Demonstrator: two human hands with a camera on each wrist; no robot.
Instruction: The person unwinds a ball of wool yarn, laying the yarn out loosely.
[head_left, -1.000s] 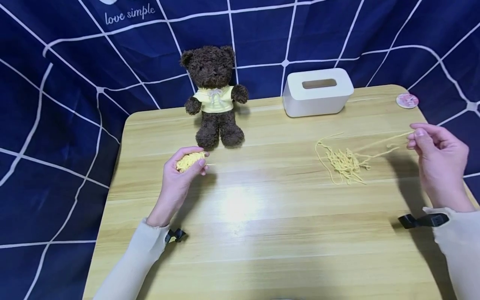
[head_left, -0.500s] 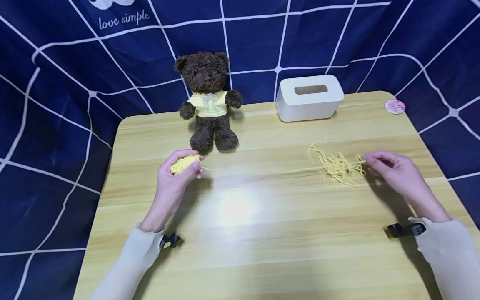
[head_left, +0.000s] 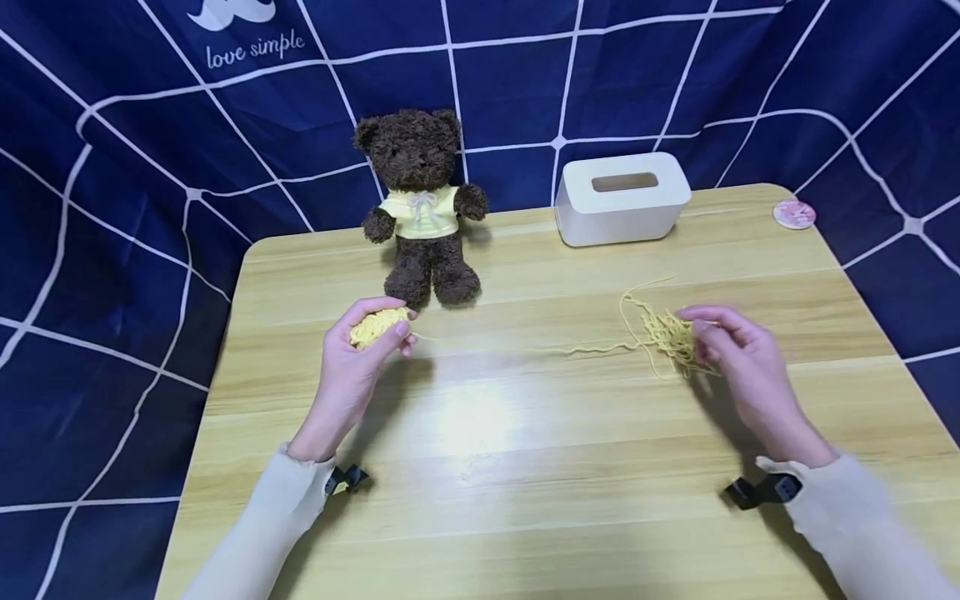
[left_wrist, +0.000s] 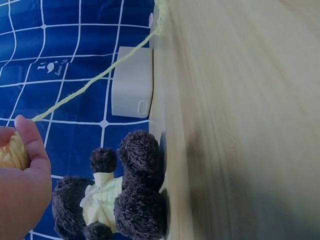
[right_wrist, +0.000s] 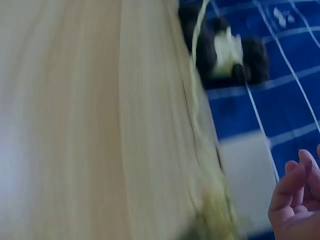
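Note:
My left hand (head_left: 347, 371) grips a small wound ball of yellow yarn (head_left: 375, 328) above the table, left of centre. A strand (left_wrist: 92, 81) leaves that hand and runs across to a loose yarn tangle (head_left: 666, 335) lying on the right side. My right hand (head_left: 741, 367) hovers at the tangle's right edge and covers part of it in the head view. Thumb and fingers (right_wrist: 295, 187) are loosely bent in the right wrist view, with no yarn showing between them.
A dark brown teddy bear (head_left: 423, 254) in a yellow top sits at the back, just beyond my left hand. A white tissue box (head_left: 622, 218) stands at the back right, and a pink round disc (head_left: 794, 214) lies near the right corner. Blue cloth (head_left: 510, 100) hangs behind the table (head_left: 525, 500).
My right hand first held a yarn strand stretched out to the right; it has since moved left and down to the tangle, without the strand. My left hand stays nearly still around the ball.

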